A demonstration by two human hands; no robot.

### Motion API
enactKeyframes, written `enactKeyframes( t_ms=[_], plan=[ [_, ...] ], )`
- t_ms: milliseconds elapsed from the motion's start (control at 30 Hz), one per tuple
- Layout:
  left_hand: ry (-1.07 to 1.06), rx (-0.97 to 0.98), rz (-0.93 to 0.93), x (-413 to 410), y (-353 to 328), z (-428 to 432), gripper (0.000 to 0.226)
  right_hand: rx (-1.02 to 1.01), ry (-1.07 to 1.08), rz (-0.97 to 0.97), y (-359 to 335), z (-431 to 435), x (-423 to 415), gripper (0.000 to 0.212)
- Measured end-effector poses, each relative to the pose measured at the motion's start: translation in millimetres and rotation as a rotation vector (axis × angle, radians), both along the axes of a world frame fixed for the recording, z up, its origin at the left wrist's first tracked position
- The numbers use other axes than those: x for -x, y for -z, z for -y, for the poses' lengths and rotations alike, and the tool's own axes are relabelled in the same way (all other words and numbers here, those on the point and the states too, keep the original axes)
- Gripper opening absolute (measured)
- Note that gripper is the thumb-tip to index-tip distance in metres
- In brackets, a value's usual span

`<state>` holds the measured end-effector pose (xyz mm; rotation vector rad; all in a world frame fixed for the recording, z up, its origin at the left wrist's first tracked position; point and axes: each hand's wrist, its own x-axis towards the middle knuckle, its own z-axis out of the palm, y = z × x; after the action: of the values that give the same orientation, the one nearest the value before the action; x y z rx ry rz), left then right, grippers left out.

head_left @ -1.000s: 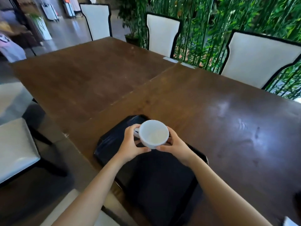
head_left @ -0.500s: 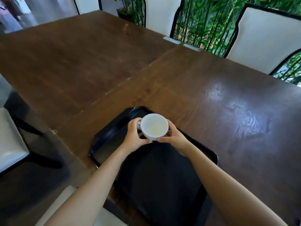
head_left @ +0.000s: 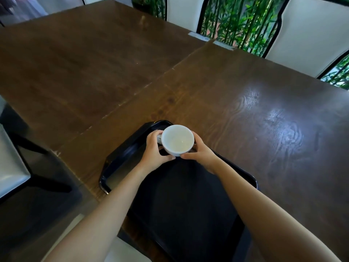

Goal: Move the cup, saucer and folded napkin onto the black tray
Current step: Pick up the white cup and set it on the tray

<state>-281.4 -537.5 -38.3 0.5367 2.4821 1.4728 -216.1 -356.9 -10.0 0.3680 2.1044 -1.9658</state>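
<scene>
An empty white cup (head_left: 177, 139) is held between both hands over the far corner of the black tray (head_left: 120, 165). My left hand (head_left: 154, 152) wraps its left side, where the handle is. My right hand (head_left: 201, 153) cups its right side. Whether the cup touches the tray floor I cannot tell. The tray lies at the near edge of the dark wooden table (head_left: 245, 114). No saucer or napkin is in view.
White chairs with black frames (head_left: 306, 35) stand along the table's far side in front of green bamboo plants (head_left: 238, 21). Another white chair seat (head_left: 9, 167) is at the left, and one (head_left: 120, 252) is below my arms.
Both hands have carried the cup a little farther from me, toward the tray's far corner. The camera has tilted down and closer.
</scene>
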Motion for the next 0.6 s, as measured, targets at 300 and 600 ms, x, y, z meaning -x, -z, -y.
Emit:
enactKeyframes(
  t_ms=[300,600],
  plan=[
    [0.113,0.217,0.161,11,-30,19,0.101,-0.263,-0.07,0.157,-23,-20,4,0.097],
    [0.258,0.831,0.097,22,-109,25,0.078,-0.549,-0.322,0.319,-72,-59,-17,0.089]
  ],
)
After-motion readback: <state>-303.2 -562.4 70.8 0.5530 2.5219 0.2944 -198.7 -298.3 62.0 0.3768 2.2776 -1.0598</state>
